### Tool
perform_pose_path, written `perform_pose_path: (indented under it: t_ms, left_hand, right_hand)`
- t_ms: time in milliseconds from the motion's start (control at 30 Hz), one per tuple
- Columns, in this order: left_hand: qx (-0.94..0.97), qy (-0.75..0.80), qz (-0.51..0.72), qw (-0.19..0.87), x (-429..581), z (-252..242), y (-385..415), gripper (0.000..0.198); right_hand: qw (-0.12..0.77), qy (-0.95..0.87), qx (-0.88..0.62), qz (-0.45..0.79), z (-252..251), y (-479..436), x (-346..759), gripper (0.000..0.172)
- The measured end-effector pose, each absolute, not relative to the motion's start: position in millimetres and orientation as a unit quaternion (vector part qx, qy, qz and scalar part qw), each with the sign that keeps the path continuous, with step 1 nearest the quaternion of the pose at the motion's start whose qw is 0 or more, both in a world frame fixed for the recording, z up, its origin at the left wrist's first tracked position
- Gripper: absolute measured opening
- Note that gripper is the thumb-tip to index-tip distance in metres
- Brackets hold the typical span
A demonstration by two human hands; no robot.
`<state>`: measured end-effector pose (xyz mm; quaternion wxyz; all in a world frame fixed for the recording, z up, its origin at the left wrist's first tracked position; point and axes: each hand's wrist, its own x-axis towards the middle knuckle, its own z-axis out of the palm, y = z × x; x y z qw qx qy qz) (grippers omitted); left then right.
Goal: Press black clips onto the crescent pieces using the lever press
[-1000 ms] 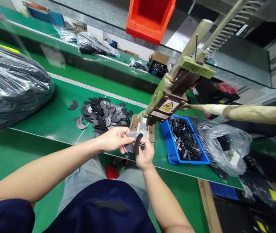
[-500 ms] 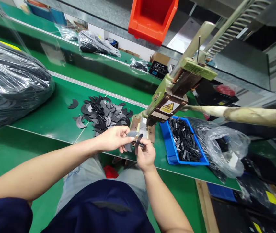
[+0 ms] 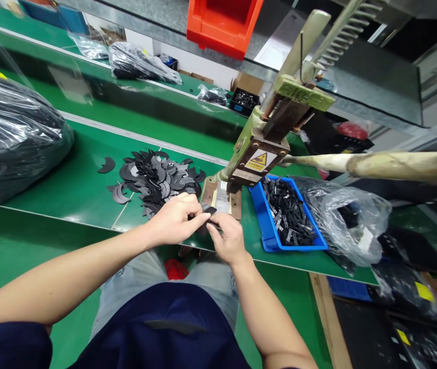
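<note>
Dark piece [image 3: 211, 210] partly hidden by hands [image 3: 176, 218]; red bin [image 3: 226, 29] cut by top edge; warning label [image 3: 259, 160] print illegible.

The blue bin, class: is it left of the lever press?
No, the blue bin stands right of the lever press; the heaped crescent pieces lie left.

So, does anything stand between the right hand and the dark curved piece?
Nothing visible: the right hand is at the dark curved piece, which the left hand grips. The press base lies beyond, not between them.
</note>
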<state>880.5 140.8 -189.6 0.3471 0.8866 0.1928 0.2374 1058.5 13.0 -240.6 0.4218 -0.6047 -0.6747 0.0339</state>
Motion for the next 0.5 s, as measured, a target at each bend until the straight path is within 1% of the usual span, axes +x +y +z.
perform_pose_path:
  t_ms: [133,233,367,433,500]
  left_hand:
    - [0.881,0.183,0.229,0.371,882.2,-188.9,138.9,0.043]
    - [0.869,0.189,0.224,0.399,884.9,-190.4,138.8,0.044]
    - [0.839,0.198,0.194,0.468,887.8,-196.7,141.9,0.049]
    - [0.818,0.204,0.192,0.502,887.9,-199.1,142.2,0.046]
    - [0.78,0.222,0.211,0.546,887.5,-200.3,140.3,0.038]
  right_hand:
    - [0.401,-0.694,-0.597,0.039,-241.0,9.7,1061.5,0.016]
    - [0.397,-0.703,-0.589,0.023,-241.5,6.2,1062.4,0.015]
    - [0.414,-0.701,-0.581,0.01,-240.2,0.7,1061.6,0.014]
    - [0.432,-0.687,-0.584,0.016,-237.9,-2.0,1061.3,0.013]
    - [0.454,-0.67,-0.587,0.028,-234.0,-5.0,1061.4,0.013]
